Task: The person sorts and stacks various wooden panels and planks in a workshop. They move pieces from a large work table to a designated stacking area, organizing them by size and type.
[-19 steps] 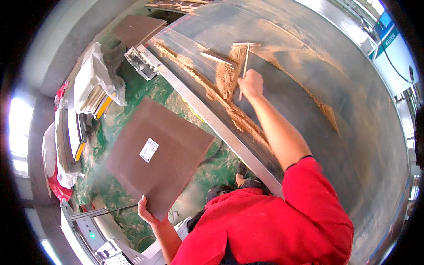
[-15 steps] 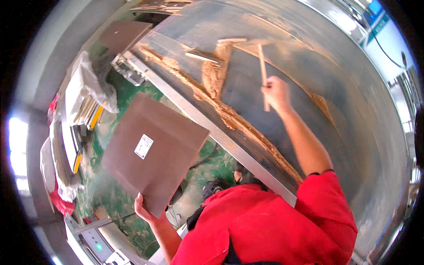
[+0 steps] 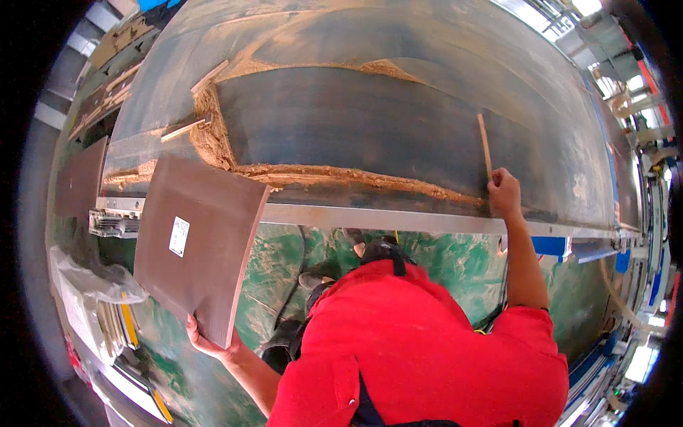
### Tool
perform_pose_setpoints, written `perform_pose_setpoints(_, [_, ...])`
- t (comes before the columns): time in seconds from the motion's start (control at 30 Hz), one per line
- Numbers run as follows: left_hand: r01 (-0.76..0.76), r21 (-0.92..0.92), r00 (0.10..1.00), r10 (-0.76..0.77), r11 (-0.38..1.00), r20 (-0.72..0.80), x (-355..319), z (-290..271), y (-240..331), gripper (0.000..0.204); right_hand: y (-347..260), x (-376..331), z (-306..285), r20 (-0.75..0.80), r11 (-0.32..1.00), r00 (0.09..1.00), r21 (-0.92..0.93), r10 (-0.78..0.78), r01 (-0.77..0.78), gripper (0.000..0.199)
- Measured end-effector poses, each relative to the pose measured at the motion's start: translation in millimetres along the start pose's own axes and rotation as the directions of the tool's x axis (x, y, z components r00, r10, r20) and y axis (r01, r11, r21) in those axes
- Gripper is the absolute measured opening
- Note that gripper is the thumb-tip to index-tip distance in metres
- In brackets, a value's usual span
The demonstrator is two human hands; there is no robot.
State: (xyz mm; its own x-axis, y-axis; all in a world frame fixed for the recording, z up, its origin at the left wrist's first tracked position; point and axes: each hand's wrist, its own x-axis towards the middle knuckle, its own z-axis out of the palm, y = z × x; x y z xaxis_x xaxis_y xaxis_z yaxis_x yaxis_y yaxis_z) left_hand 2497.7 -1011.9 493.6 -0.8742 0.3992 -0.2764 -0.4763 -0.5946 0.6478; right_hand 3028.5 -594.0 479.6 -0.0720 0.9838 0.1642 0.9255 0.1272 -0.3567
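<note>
A square brown panel (image 3: pixel 206 242) with a white label is gripped at its lower edge by my left hand (image 3: pixel 212 344), thumb on its face. It is tilted and hangs beside the table's front edge, hiding part of it. My right hand (image 3: pixel 504 193) pinches the near end of a thin wooden strip (image 3: pixel 484 142) over the dark table (image 3: pixel 356 114). The right-hand end of a long ridge of sawdust (image 3: pixel 356 176) lies next to this hand, along the front edge. A second sawdust pile (image 3: pixel 211 139) on the left has a short wood offcut (image 3: pixel 183 130) at it.
A metal rail (image 3: pixel 370 216) borders the table's near side. Another brown panel (image 3: pixel 80 181) stands at far left. Wrapped boards (image 3: pixel 92 313) sit at lower left on the dusty green floor (image 3: pixel 263 249). Blue machine parts (image 3: pixel 551 246) show on the right.
The view has turned, so the table now runs straight across. My right hand has brought the strip to the table's near edge at the right; my left hand still holds the panel.
</note>
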Motion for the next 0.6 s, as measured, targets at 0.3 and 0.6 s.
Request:
perform_pose_setpoints(0.3, [-0.002, 0.017, 0.999, 0.001, 1.000, 0.053, 7, -67, 38, 0.050, -148, -14, 79, 0.064, 0.979, 0.983, 0.121, -0.173, 0.165, 0.020])
perform_pose_setpoints(0.6, [-0.128, -0.023, 0.991, 0.127, 0.992, -0.052, -29, -137, 74, 0.051, -304, -19, 154, 0.072, 0.962, 0.963, 0.111, -0.259, 0.251, 0.022])
